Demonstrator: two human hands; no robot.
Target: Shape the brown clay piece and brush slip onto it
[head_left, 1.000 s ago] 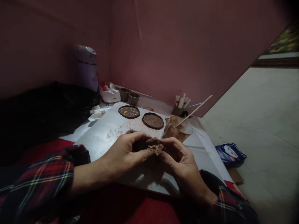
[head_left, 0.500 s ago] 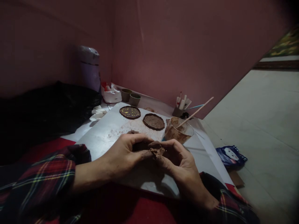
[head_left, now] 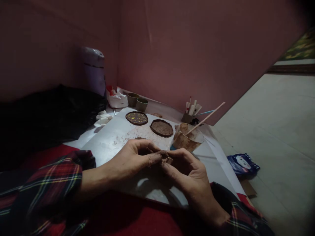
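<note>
A crumbly lump of brown clay (head_left: 167, 158) is pinched between my two hands above the white board (head_left: 108, 146). My left hand (head_left: 133, 155) grips it from the left, thumb pressed on its near side. From the right, my right hand (head_left: 190, 177) holds it between thumb and forefinger; its other fingers are partly hidden. Beyond my hands lie a flat brown disc with a raised rim (head_left: 161, 128) and a similar disc with yellow specks (head_left: 136, 118). More brown material (head_left: 140, 138) shows just behind my left hand.
A smeared clear cup (head_left: 183, 142) with a long stick (head_left: 206, 117) leaning out stands right of the discs. Two small pots (head_left: 142, 105) and a holder of pens (head_left: 188, 117) line the back. A black bag (head_left: 49, 114) lies left; a blue packet (head_left: 243, 164) lies right.
My left thumb has moved up and right onto the clay lump, covering more of it. The lump looks more pressed together. My right hand has barely moved.
</note>
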